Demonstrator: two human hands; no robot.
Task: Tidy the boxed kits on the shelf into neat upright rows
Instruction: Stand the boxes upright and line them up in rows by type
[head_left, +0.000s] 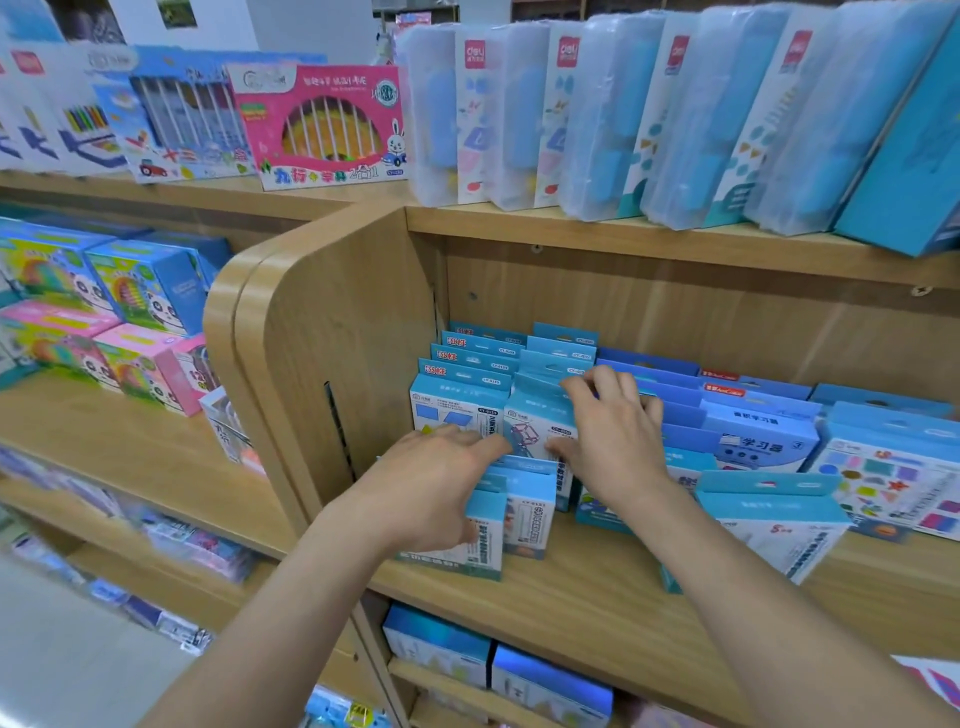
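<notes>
Blue-and-white boxed kits stand in rows on the wooden shelf. My left hand lies over the front boxes at the shelf's left end, its fingers reaching to the row behind. My right hand grips the top flap of an upright kit in the second column, fingers over its upper edge and thumb on its front. Behind it stand more upright kits. To the right, darker blue kits lean in a row, and one box stands near the front edge.
A curved wooden side panel bounds the shelf on the left. The shelf above carries tall plastic-wrapped blue cases and a pink boxed set. More boxes fill the left-hand shelves and the shelf below.
</notes>
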